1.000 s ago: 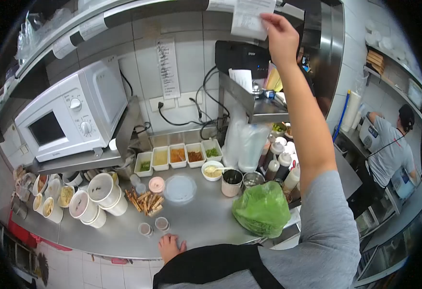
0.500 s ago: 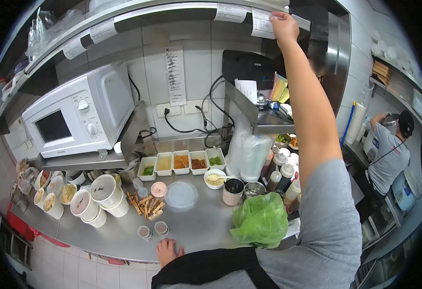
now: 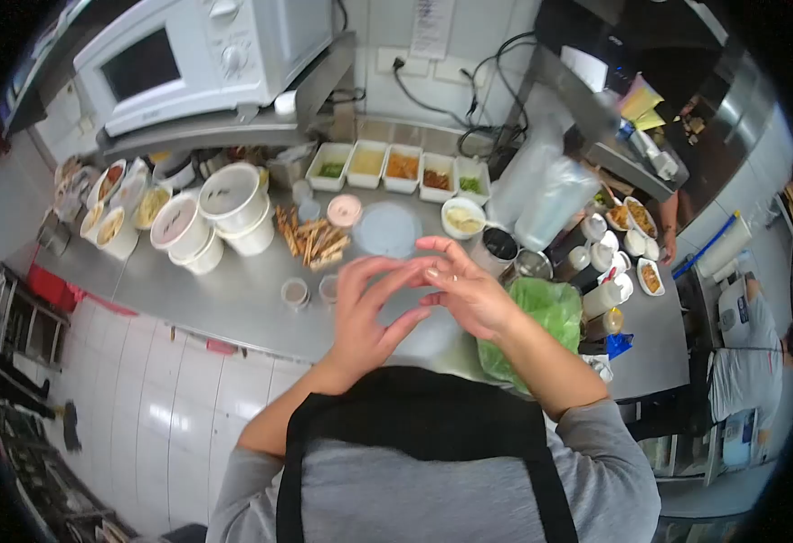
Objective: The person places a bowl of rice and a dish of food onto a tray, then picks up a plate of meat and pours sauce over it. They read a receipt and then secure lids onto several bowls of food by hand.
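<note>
My left hand (image 3: 374,312) is raised over the steel counter (image 3: 242,312), fingers stretched and thumb apart. Its fingertips meet those of my right hand (image 3: 473,294), whose fingers are also spread and partly overlap them. I see no object between them. Two small clear cups (image 3: 295,292) with brownish contents stand just left of my left hand, one partly hidden by it. Behind the hands lies a round translucent lid (image 3: 387,229). Below my right forearm sits a crumpled green plastic bag (image 3: 536,317), partly covered by the arm.
White tubs (image 3: 233,195), a pile of wooden clothespins (image 3: 310,237) and rectangular ingredient containers (image 3: 403,169) line the counter's back. Squeeze bottles (image 3: 603,297) crowd the right side. A microwave (image 3: 188,63) sits above left. Another person (image 3: 745,362) is at far right.
My right hand has come down from the paper slips on the upper shelf rail. My left hand has lifted off the counter edge, and both now meet in front of me. The view has tilted down.
</note>
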Available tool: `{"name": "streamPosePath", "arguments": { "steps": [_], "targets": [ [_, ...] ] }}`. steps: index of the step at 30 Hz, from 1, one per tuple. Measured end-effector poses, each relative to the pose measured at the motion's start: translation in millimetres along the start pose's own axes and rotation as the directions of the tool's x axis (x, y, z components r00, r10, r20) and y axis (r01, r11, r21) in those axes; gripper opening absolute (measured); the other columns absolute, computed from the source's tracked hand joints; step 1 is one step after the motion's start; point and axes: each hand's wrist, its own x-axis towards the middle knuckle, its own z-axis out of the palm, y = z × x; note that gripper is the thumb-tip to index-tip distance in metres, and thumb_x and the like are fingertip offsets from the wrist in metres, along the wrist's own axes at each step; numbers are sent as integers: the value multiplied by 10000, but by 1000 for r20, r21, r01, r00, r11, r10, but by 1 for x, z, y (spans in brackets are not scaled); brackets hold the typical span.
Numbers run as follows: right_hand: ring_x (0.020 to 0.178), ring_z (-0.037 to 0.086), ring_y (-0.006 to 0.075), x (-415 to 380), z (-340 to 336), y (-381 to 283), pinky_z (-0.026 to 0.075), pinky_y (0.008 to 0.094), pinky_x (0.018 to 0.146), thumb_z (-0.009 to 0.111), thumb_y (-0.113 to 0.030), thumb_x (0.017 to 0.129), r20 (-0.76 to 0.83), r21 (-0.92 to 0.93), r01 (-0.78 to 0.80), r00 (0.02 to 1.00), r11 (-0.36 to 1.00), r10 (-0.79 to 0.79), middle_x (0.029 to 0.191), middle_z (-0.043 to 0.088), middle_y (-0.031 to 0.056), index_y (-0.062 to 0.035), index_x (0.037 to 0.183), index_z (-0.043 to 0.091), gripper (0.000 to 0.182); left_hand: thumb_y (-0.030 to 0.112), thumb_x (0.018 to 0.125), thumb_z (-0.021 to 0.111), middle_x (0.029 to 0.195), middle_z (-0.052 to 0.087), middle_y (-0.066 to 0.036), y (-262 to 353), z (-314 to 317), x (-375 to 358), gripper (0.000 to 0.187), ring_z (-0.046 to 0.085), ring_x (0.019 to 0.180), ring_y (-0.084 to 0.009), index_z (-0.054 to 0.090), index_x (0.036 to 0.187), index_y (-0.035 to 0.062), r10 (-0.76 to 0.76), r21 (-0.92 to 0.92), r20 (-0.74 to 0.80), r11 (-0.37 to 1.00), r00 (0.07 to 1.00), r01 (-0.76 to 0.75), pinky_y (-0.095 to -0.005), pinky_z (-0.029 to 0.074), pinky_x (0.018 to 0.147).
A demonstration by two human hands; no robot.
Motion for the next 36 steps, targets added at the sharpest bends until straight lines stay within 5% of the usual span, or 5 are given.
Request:
{"name": "streamPosePath", "arguments": {
  "steps": [5, 11, 17, 22, 36],
  "targets": [
    [1032, 540, 194, 2, 12, 68, 473, 375, 832, 627, -140, 872, -69, 60, -56, 996, 997, 60, 1181, 518, 75, -136, 1351, 361, 547, 111, 701, 788, 938, 606, -42, -19, 1, -34, 226, 553, 938, -240, 721, 917, 113, -133, -132, 109, 980, 985, 147, -352, 433, 848],
    [958, 565, 220, 6, 17, 93, 473, 360, 792, 739, -129, 753, -19, -780, 54, 994, 624, -109, 1120, 553, 98, -108, 1301, 426, 632, 117, 702, 798, 802, 607, -61, -63, -60, -124, 149, 581, 773, -224, 682, 787, 77, -486, 1, 83, 873, 870, 487, -350, 469, 680],
    [928, 587, 217, 64, -15, 136, 479, 349, 818, 729, -140, 767, -64, -852, 7, 991, 524, -118, 1007, 609, 90, -77, 1168, 520, 457, -22, 723, 618, 1178, 610, -137, -131, -204, -164, 571, 546, 1146, -322, 532, 1266, 133, -354, 938, -333, -216, 874, 270, -434, 406, 993],
    [984, 576, 208, 101, 18, 138, 478, 337, 848, 737, -135, 761, -110, -649, 71, 977, 758, -185, 1058, 598, 93, -51, 1162, 496, 475, -30, 660, 716, 1288, 533, -119, -117, -156, -120, 662, 473, 1231, -333, 561, 1279, 146, -351, 392, -121, 842, 929, 369, -416, 384, 1030],
    [915, 551, 144, 39, 65, 127, 488, 292, 728, 706, -149, 808, -73, -181, -161, 986, 970, 150, 1059, 544, 47, -151, 1216, 493, 460, -20, 657, 782, 837, 639, -64, -124, -122, -99, 276, 583, 747, -220, 615, 863, 55, -153, 404, -27, 902, 988, 150, -348, 476, 694]
  ]
}}
